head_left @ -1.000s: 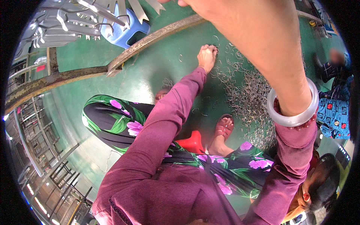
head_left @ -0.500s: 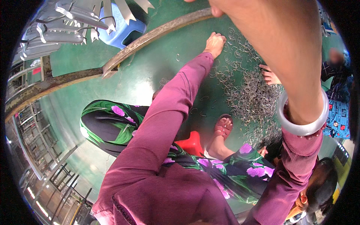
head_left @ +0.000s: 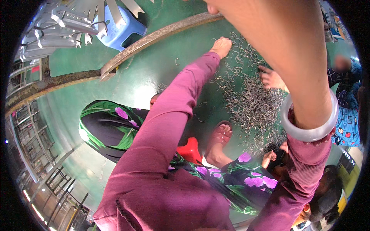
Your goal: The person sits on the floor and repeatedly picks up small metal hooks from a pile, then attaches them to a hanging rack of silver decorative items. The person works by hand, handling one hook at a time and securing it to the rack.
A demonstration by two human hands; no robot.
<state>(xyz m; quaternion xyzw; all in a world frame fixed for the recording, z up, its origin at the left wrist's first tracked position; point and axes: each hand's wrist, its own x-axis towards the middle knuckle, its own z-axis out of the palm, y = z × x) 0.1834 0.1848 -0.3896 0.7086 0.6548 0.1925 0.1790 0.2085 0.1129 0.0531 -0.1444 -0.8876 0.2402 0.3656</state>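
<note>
My left hand [head_left: 222, 47], in a maroon sleeve, reaches down over the green floor, its fingers curled closed. Whatever may be inside them is hidden. Beside it lie scattered curved metal wire pieces [head_left: 241, 57], which thicken into a grey heap [head_left: 256, 104] further right. My right arm, with a pale bangle [head_left: 310, 133] at the wrist, is raised close in front of the view. Of my right hand [head_left: 212, 8] only a bit of a finger shows at the top edge; the rest is cut off. Another person's hand [head_left: 273, 79] is spread over the heap.
A worn metal bar [head_left: 162, 36] crosses above my left hand. Behind it stand a blue stool [head_left: 119, 30] and hanging metal strips [head_left: 65, 19]. Someone in a flowered headscarf [head_left: 111, 123] sits low beside a red stool [head_left: 189, 150]. Other people [head_left: 345, 84] are at the right.
The view has shifted slightly. My left hand stays closed at the edge of the wire pieces. The other person's hand has moved left over the heap, and another hand shows more below it.
</note>
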